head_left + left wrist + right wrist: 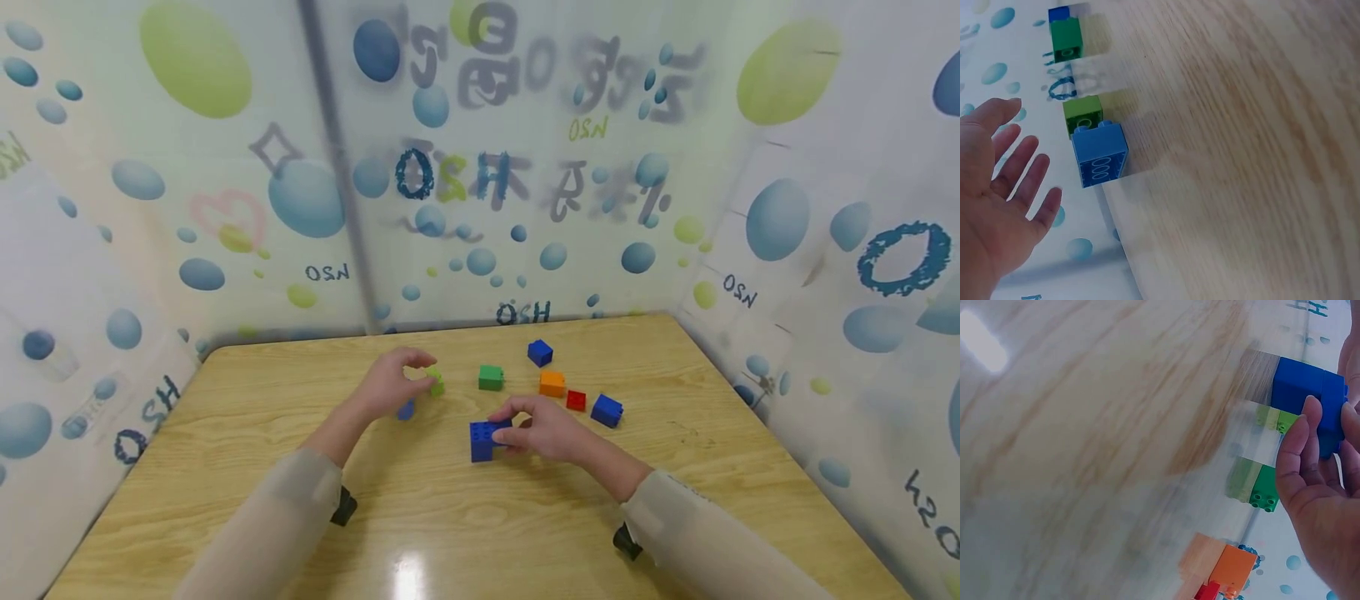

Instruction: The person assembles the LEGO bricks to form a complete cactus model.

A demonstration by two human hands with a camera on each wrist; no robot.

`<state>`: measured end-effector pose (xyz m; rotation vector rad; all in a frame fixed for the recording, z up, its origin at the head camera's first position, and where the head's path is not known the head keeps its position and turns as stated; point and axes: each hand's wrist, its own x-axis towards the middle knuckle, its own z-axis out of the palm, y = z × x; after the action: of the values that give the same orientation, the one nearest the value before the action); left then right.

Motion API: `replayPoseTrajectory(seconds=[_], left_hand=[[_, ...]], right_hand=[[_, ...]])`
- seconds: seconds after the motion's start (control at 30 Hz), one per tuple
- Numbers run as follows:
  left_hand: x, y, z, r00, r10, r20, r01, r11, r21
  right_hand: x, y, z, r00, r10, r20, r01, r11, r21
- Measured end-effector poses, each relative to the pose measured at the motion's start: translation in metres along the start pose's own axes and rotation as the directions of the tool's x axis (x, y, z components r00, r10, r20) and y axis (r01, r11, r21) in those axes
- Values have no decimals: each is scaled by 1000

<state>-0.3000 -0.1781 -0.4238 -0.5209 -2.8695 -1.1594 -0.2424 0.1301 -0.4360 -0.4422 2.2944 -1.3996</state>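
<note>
My right hand (546, 429) pinches the right part of a dark blue block assembly (482, 442); in the right wrist view, fingers and thumb (1322, 481) hold its dark blue bricks (1300, 384). Over to the left, my left hand (388, 385) is beside a lime green brick (437, 381), with a lighter blue brick (406, 410) just below. The left wrist view shows that hand (1004, 194) with fingers spread and nothing between them, apart from the lime brick (1082, 112) and the light blue brick (1100, 150).
Behind the hands on the wooden table (420, 517) are a green brick (491, 377) and a blue brick (540, 352). To the right lie an orange brick (552, 384), a small red brick (576, 401) and another blue brick (607, 411). Patterned curtains (480, 250) surround the table.
</note>
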Motion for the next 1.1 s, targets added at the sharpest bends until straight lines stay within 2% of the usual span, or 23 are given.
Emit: replayPoseTrajectory(seconds=[0.17,0.37,0.53,0.63,0.77,0.9,1.1], left_hand=[[10,-7,2,1000,-20,8,19,994,110],[17,-9,8,997,-45,64,28,967,253],[20,-8,14,992,-90,86,59,949,310],[20,-6,15,992,-95,79,66,948,310],[19,-5,16,994,-78,70,57,961,270],[17,-2,16,998,-44,46,33,977,211],[8,9,17,1000,-9,7,8,995,98]], right_hand=[[1,2,-1,1000,3,1,-3,1000,3],[1,4,-1,1000,5,3,-5,1000,5],[0,1,0,1000,10,8,-10,1000,3],[0,-1,-1,1000,14,5,-14,1000,-1],[-1,-1,-1,1000,20,-1,-20,1000,-6],[0,-1,-1,1000,24,0,-24,1000,-6],[2,1,-1,1000,14,9,-14,1000,-15]])
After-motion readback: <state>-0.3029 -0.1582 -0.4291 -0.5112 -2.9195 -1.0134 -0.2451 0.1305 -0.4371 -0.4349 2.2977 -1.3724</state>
